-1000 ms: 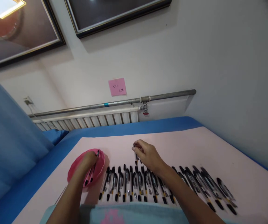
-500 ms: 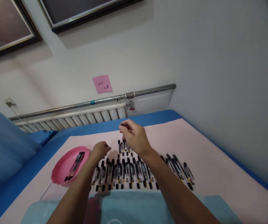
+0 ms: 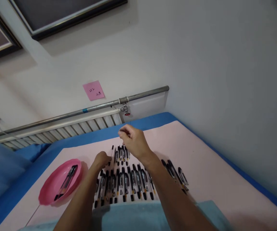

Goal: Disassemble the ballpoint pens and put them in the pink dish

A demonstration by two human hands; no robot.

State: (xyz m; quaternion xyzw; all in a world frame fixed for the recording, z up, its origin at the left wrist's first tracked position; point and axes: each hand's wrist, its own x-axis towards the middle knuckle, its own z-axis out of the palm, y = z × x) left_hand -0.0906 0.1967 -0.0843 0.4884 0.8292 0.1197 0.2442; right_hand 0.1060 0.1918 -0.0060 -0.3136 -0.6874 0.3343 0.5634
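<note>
My left hand is closed at the left end of the far row, its fingertips pinching a slim black-capped pen. To the right of that pen, the far row of clear pens with black caps lies side by side. My right hand hovers over this row's right part with curled fingers; whatever they hold, if anything, is hidden. Nearer to me runs a longer row of similar pens, partly covered by my right forearm. At the left stands a pink scalloped bowl with a few pens in it.
Pink sheeting covers the table, with a blue edge behind it. Beyond are a radiator, a metal pipe and a wall. A blue curtain hangs at left; light-blue cloth lies nearest me.
The view has turned slightly right, so things sit further left. A pen now shows at my left fingertips beside the far row. My right hand keeps its curled pose over that row.
</note>
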